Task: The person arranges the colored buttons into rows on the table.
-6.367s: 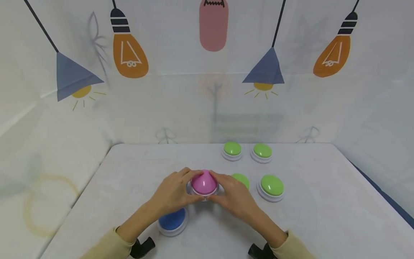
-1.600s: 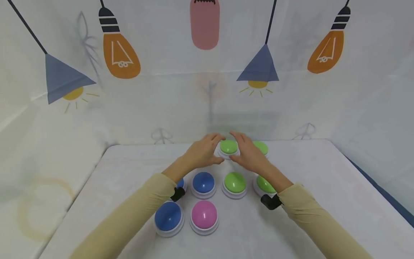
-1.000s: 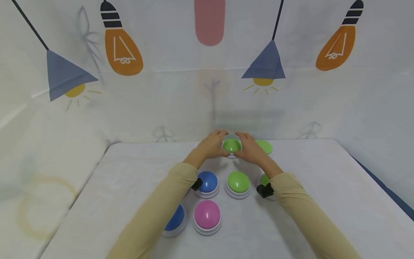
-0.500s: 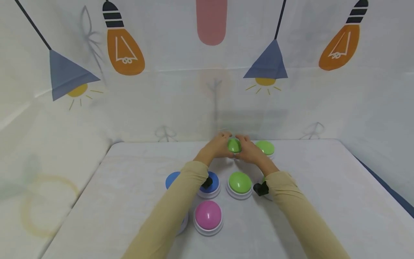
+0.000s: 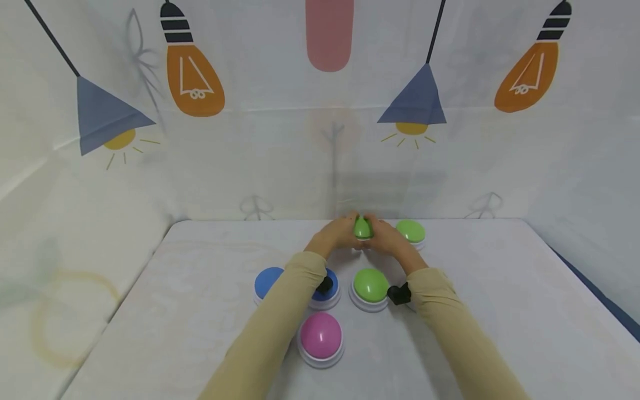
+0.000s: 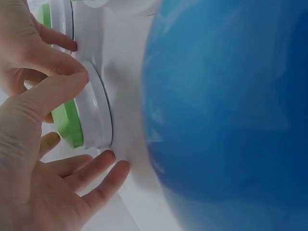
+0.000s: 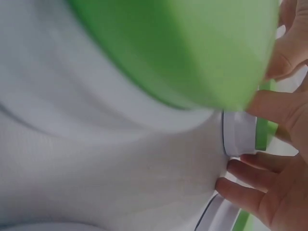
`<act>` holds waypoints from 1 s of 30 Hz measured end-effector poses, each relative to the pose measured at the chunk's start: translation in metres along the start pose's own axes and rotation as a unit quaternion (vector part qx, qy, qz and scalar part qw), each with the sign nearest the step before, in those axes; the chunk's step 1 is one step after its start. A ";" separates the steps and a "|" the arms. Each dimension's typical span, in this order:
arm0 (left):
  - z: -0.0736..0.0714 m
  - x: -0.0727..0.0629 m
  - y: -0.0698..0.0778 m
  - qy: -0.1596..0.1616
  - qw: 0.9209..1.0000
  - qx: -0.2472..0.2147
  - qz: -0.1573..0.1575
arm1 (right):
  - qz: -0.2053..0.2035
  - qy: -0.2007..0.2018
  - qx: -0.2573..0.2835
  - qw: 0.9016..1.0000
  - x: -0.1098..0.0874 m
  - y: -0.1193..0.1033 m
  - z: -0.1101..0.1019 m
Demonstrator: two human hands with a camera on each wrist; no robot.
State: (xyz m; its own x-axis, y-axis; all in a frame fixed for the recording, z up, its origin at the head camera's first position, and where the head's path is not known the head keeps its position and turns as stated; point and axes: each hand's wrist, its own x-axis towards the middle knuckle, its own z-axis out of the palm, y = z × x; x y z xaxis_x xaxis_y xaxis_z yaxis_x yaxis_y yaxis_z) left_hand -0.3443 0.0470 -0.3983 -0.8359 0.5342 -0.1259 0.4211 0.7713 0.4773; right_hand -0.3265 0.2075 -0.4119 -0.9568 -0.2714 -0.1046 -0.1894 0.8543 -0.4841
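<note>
At the back of the white table, both hands hold one green dome push button (image 5: 363, 228) on a white base. My left hand (image 5: 337, 234) grips its left side and my right hand (image 5: 390, 240) its right side. In the left wrist view, thumbs meet at the near side of the white base (image 6: 96, 113), while the left fingers reach round it close to the tabletop. The right wrist view has the right hand (image 7: 284, 183) with thumb and fingers around the same base (image 7: 238, 132). Much of the green dome is covered by the hands.
Another green button (image 5: 411, 230) stands just right of the held one. Nearer are a green button (image 5: 371, 286), a pink button (image 5: 321, 336) and blue buttons (image 5: 268, 280), partly under the left forearm. A patterned cloth wall (image 5: 280, 161) rises behind the table (image 5: 200, 289).
Earlier both hands held the pink button near the middle; it now stands in front of the blue one. The hands moved to the back and closed around the green button.
</note>
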 end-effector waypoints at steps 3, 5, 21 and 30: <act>-0.001 0.000 0.000 0.002 1.000 0.007 0.003 | -0.010 0.013 0.004 1.000 -0.002 -0.002 0.000; -0.001 0.002 0.000 0.002 1.000 0.015 0.005 | -0.013 0.021 0.004 1.000 -0.003 -0.003 0.001; 0.004 0.009 -0.001 0.014 0.998 0.060 -0.010 | -0.002 0.020 -0.007 1.000 -0.005 -0.004 0.002; 0.003 0.008 0.000 0.021 0.998 0.063 -0.013 | -0.003 0.023 -0.008 1.000 -0.006 -0.007 0.003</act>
State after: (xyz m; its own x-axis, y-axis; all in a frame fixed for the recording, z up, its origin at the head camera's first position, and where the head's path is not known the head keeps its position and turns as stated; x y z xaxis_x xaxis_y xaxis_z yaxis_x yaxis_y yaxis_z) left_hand -0.3501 0.0529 -0.4021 -0.8600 0.5008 -0.0979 0.4382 0.8231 0.3612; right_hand -0.3189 0.2020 -0.4106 -0.9644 -0.2570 -0.0619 -0.1988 0.8594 -0.4711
